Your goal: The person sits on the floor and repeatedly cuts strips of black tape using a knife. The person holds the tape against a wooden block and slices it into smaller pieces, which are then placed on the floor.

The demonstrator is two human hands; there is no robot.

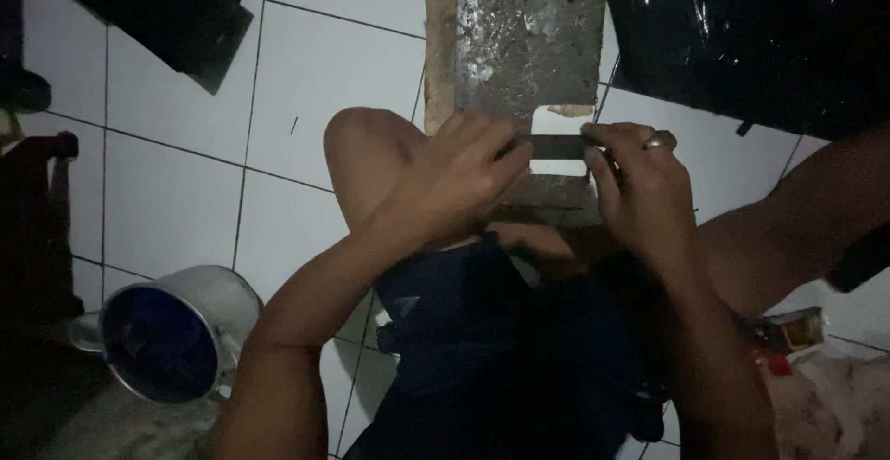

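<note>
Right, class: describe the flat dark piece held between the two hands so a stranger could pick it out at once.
Start at the grey stone slab lying on the white tiled floor ahead of the person's knee. At its near end, the left hand and right hand pinch a flat dark strip between them. It is the only thin, straight, dark bar there, lying across a small white patch.

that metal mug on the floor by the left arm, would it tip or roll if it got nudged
The metal mug already seems to lie tilted, its mouth facing up at the camera, so a nudge would probably rock or roll it. Its side handle may stop a full roll. It looks thin-walled, so likely light, sliding easily on the smooth tiled floor.
</note>
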